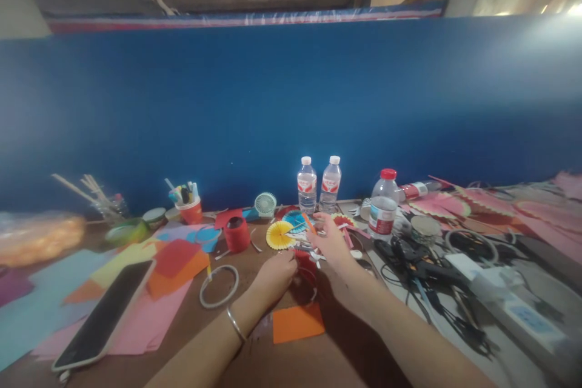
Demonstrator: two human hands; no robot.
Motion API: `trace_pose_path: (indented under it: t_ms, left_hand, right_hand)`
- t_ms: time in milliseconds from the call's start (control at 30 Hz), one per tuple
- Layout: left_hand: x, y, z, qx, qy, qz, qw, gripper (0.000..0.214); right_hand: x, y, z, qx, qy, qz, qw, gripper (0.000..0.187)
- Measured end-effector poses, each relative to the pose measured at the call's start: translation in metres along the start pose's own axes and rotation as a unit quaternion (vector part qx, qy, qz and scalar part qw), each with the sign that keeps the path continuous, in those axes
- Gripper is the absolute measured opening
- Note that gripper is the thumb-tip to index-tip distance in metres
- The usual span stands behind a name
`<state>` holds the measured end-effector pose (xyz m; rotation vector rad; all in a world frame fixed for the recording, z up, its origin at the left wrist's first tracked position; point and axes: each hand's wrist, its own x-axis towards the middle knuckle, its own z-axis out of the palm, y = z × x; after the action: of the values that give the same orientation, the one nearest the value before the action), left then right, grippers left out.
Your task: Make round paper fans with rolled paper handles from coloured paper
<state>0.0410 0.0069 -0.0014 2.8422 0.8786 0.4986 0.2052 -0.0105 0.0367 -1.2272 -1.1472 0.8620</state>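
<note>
My right hand (331,241) pinches a narrow orange paper strip (309,223) over the middle of the table. Just left of it and lower, my left hand (278,274), with a silver bangle at its wrist, is closed; what its fingers grip is hidden. Beyond both hands lie a yellow pleated paper fan (279,235) and a blue pleated fan (294,219). Dark red paper (305,259) is beside the left fingertips. Closer to me, a flat orange paper piece (297,324) rests on the brown table (218,339).
Two water bottles (307,188) and a red-capped bottle (382,209) stand behind. Cables and a power strip (522,309) crowd the right. Left are coloured papers (45,291), a phone (107,315), a tape ring (219,287), a red roll (237,235) and a pen cup (191,212).
</note>
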Motion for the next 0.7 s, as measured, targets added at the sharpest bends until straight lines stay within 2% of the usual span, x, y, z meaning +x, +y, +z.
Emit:
trace_pose_path:
  t_ms: [100, 200, 267, 300, 400, 467, 533, 600, 700]
  left_hand:
    - [-0.007, -0.002, -0.02, 0.007, 0.013, -0.022, 1.0, 0.02]
    - [-0.024, -0.016, -0.053, 0.056, 0.001, -0.082, 0.995, 0.021]
    - [-0.04, -0.03, -0.073, 0.144, -0.006, -0.206, 0.968, 0.022]
    - [-0.047, -0.035, -0.081, 0.166, -0.003, -0.24, 0.956, 0.023]
    - [-0.059, -0.037, -0.088, 0.211, 0.017, -0.282, 0.936, 0.03]
    - [-0.054, -0.024, -0.079, 0.215, 0.016, -0.253, 0.943, 0.03]
    - [-0.04, -0.007, -0.062, 0.163, -0.003, -0.11, 0.98, 0.03]
    - [-0.022, 0.007, -0.042, 0.1, -0.006, 0.014, 0.995, 0.028]
    - [-0.001, 0.013, -0.019, 0.067, 0.005, 0.064, 0.996, 0.022]
  right_hand:
    - [-0.007, 0.015, -0.006, -0.059, 0.029, -0.054, 0.996, 0.056]
    - [-0.014, 0.024, -0.01, -0.092, 0.047, -0.084, 0.991, 0.055]
    - [-0.016, 0.03, -0.009, -0.103, 0.064, -0.092, 0.988, 0.048]
    - [-0.017, 0.032, -0.008, -0.104, 0.072, -0.092, 0.988, 0.044]
    - [-0.017, 0.037, -0.004, -0.093, 0.09, -0.082, 0.988, 0.035]
    - [-0.018, 0.039, -0.003, -0.071, 0.088, -0.081, 0.99, 0.032]
    - [-0.02, 0.038, -0.003, -0.055, 0.085, -0.084, 0.991, 0.031]
    - [-0.022, 0.037, -0.004, -0.055, 0.087, -0.083, 0.991, 0.03]
    - [-0.024, 0.037, -0.005, -0.064, 0.096, -0.085, 0.99, 0.028]
